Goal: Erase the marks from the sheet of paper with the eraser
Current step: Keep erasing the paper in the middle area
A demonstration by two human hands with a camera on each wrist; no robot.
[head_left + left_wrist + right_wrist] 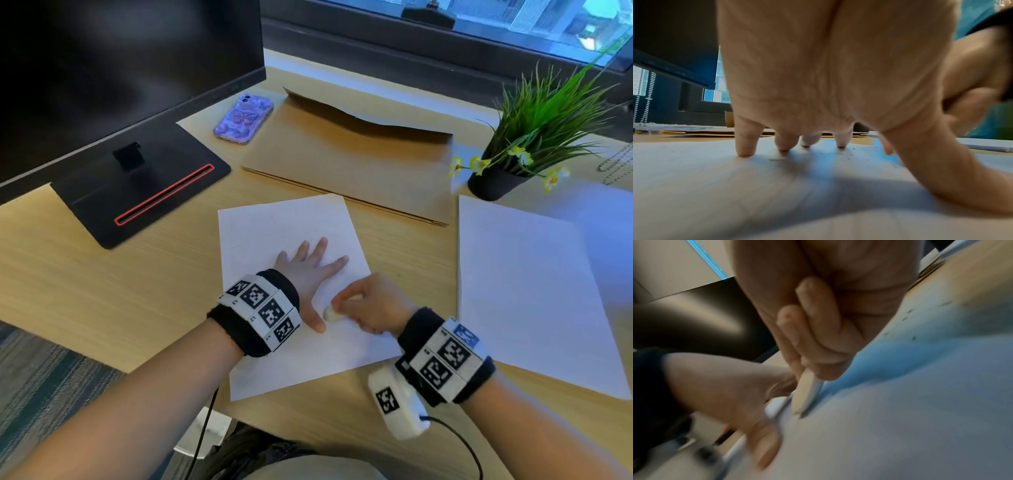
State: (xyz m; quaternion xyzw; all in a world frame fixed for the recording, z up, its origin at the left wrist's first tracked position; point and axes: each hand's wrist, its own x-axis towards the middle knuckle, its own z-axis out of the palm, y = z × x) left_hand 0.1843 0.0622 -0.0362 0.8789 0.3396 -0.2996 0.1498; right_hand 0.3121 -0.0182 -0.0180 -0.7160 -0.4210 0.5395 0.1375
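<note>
A white sheet of paper (274,222) lies on the wooden desk in front of me, with faint pencil marks near its top and dark eraser crumbs (913,337) scattered on it. My left hand (308,270) lies flat on the sheet, its fingers (745,146) spread and pressing down. My right hand (370,305) grips a small white eraser (332,314) whose tip touches the paper just right of my left thumb. In the right wrist view the eraser (807,395) sticks out below my curled fingers (818,340), its end on the sheet (900,418).
A stack of white paper (527,291) lies to the right. Behind the sheet are a brown envelope (349,157), a purple phone (244,118) and a potted plant (527,147). A monitor (102,68) on its black base (147,185) stands at the left.
</note>
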